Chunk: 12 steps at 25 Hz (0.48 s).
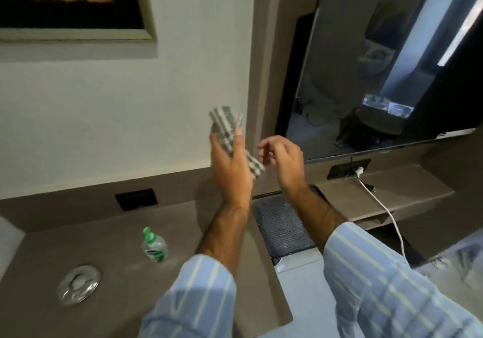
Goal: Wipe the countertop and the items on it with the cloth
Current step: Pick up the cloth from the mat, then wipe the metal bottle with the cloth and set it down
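Here the left hand [230, 165] grips the cloth [230, 134]; right hand [285, 157] loosely curled, empty, beside it.

In the upper left of the frame we see a framed picture [70, 0] hanging on a pale wall [130, 118]. Filling the upper right is a dark television screen [379, 63], which reflects a dim room. Just below its lower edge sits a black wall socket [349, 168] with a white plug in it, and a white cable [384, 209] trails down from there toward the lower right. A second black socket [136, 199] is set into the brown panel at centre left. At lower centre lies a dark mesh panel [282, 225].
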Motion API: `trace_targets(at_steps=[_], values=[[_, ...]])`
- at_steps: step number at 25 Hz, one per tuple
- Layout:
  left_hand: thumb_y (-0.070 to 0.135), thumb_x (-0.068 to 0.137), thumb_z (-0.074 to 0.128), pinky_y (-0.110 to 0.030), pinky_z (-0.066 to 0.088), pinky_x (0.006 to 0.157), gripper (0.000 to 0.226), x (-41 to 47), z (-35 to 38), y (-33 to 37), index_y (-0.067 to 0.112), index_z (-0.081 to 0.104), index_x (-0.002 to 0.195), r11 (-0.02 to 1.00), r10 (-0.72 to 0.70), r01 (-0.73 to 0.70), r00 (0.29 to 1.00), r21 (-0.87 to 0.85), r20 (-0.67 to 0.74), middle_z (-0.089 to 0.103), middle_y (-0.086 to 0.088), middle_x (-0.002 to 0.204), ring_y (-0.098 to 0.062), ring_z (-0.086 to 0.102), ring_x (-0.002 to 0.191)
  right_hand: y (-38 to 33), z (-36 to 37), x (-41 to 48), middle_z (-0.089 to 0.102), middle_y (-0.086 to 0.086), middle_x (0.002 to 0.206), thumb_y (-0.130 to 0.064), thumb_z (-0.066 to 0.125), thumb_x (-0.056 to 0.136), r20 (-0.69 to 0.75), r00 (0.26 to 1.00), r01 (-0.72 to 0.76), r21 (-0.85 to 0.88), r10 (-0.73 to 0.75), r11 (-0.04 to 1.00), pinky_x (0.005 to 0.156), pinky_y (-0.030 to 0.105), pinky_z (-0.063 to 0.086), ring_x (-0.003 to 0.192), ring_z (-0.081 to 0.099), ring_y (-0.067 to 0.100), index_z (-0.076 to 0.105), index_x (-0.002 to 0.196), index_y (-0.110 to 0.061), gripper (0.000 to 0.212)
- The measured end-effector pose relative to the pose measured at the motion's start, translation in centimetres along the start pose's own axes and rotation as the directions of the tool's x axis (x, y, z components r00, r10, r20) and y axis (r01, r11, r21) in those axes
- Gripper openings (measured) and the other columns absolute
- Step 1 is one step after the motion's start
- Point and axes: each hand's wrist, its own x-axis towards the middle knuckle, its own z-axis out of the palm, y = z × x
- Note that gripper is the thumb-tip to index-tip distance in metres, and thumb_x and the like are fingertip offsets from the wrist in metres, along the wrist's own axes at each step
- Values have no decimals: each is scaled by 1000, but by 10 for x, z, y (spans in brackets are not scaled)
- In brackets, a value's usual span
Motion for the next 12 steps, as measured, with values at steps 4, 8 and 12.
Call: trace_targets(at_steps=[4,8,12], values=[[67,92,48,-37,54,98,54,-3,-101,-62,39,52,137,941,-272,305,939,146,-208,69,11,126,-14,67,114,17,76,16,75,4,107,-54,45,100,364,929,202,-650,67,733,93,39,54,100,67,20,72,109,-17,47],[62,98,39,-31,54,83,52,-11,-89,-125,27,58,132,867,-373,375,925,328,-72,69,-4,123,-20,69,103,54,98,24,73,26,106,-34,42,97,290,879,16,-813,379,582,83,35,49,96,66,39,70,89,-3,42],[51,102,32,-31,40,108,61,-31,-53,-174,10,50,143,901,-293,306,952,307,-90,53,-14,147,-27,50,134,70,99,19,76,19,87,-29,41,90,218,929,-33,-757,300,652,85,35,54,88,67,37,72,80,-3,42]])
